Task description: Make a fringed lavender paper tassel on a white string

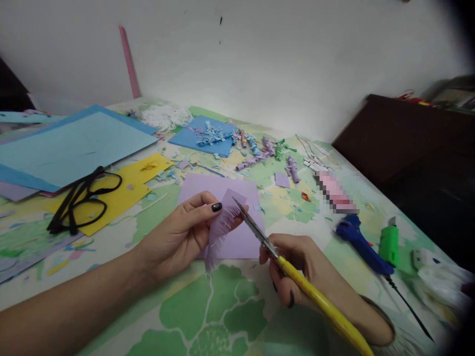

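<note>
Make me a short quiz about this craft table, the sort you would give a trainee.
1. True or false: the right hand holds yellow-handled scissors.
2. What does the left hand hold?
A. a blue sheet
B. a fringed purple paper strip
C. black glasses
3. What colour is the paper under the black glasses?

Key
1. True; the blades point at the strip's fringed edge.
2. B; thumb and fingers pinch it above the purple sheet.
3. Yellow; the glasses lie folded on the yellow paper, left of the hands.
</note>
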`<move>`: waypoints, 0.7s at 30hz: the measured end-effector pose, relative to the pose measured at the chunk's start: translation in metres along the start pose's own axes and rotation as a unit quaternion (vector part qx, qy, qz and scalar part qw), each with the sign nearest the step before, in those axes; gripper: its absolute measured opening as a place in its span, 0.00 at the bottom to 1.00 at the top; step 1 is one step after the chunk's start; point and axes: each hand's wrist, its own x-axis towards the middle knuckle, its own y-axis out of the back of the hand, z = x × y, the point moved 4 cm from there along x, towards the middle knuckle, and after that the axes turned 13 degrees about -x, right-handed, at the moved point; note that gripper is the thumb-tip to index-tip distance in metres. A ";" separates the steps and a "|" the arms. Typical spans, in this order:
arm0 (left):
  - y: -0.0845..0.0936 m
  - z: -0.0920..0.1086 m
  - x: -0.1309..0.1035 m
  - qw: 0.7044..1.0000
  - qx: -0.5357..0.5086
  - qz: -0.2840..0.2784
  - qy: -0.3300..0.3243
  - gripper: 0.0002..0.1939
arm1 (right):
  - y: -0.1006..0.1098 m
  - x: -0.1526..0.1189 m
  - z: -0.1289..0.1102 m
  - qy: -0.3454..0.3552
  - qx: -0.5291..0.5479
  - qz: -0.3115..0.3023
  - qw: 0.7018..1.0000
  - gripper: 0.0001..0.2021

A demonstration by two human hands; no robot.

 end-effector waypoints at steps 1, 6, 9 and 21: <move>0.001 0.000 0.001 1.000 0.005 0.002 -0.001 0.07 | 0.000 0.000 0.000 0.001 0.000 0.000 1.000 0.24; 0.006 0.000 0.003 0.999 0.040 0.023 -0.015 0.07 | -0.001 0.000 0.003 0.005 0.000 0.009 1.000 0.25; 0.006 0.000 0.002 0.998 0.047 0.028 -0.020 0.07 | -0.001 0.001 0.005 0.007 0.002 0.010 1.000 0.25; 0.004 -0.001 0.002 0.999 0.043 0.020 -0.015 0.08 | -0.003 0.003 0.001 -0.007 0.010 0.008 1.000 0.24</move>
